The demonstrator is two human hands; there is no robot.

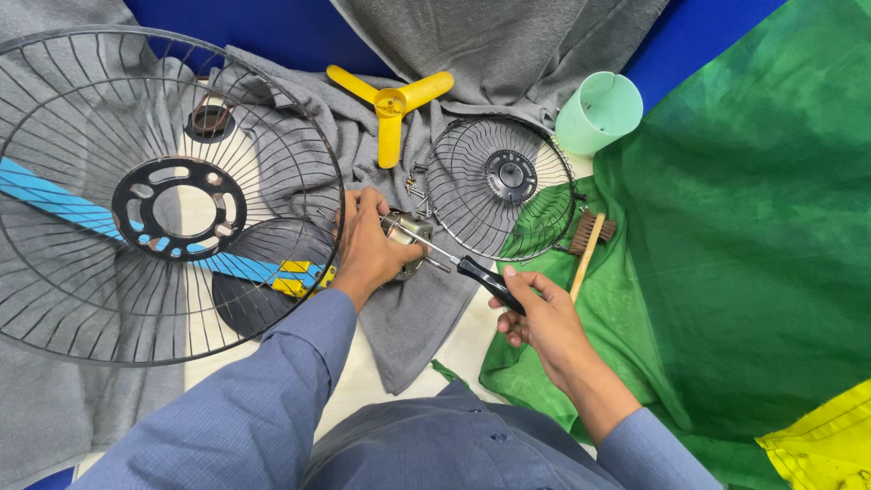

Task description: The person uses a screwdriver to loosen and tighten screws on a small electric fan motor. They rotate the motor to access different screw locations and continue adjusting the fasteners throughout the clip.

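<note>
While left hand (367,245) wraps fingers around small metal fan motor (410,243) at frame centre, right hand (535,313) clamps fingers on black handle of screwdriver (463,266), steel shaft angled up-left, tip at motor top. Motor: silvery-brass casing, mostly hidden by palm, resting on grey cloth (408,318). Large black wire fan guard (168,195) fills left of frame; smaller guard (504,181) upper centre. Yellow three-blade propeller (392,104) at top, loose screws (415,186) just below it. Mint cup (599,111) upper right; wooden brush (588,245) on green fabric (726,254).

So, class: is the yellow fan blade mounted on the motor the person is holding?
No, the yellow fan blade lies loose on the grey cloth, apart from the motor.
</note>
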